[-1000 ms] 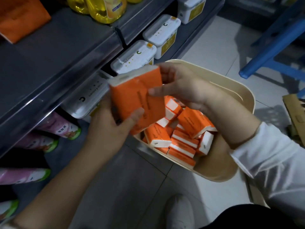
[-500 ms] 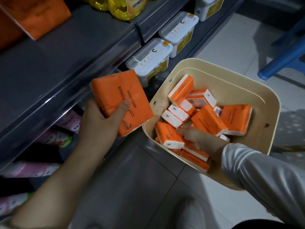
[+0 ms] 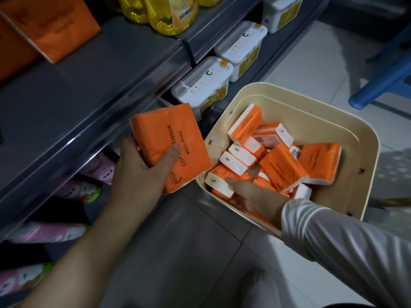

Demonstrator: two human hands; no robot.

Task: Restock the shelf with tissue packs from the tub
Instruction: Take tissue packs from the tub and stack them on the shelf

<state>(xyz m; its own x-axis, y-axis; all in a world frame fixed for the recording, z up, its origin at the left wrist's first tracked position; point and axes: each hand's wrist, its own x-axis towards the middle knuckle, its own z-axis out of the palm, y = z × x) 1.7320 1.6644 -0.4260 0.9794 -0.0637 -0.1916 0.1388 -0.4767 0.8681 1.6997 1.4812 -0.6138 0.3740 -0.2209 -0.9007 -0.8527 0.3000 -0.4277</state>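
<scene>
– What is held?
– A pack [image 3: 169, 141] is gripped by the left hand [image 3: 140, 176], near the shelf [image 3: 100, 85].
– And the right hand [image 3: 255, 196]?
– It is dipped in the tub [image 3: 289, 91] among packs [image 3: 282, 165]; its grip cannot be told.

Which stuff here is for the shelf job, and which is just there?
For the job: left hand, the orange tissue pack it grips, right hand in the tub, loose packs inside, shelf.
Just there: yellow bottles, white boxes, pink packets, blue frame.

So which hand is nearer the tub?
Right. The right hand is inside the tub among the packs; the left hand holds a pack just outside its rim.
</scene>
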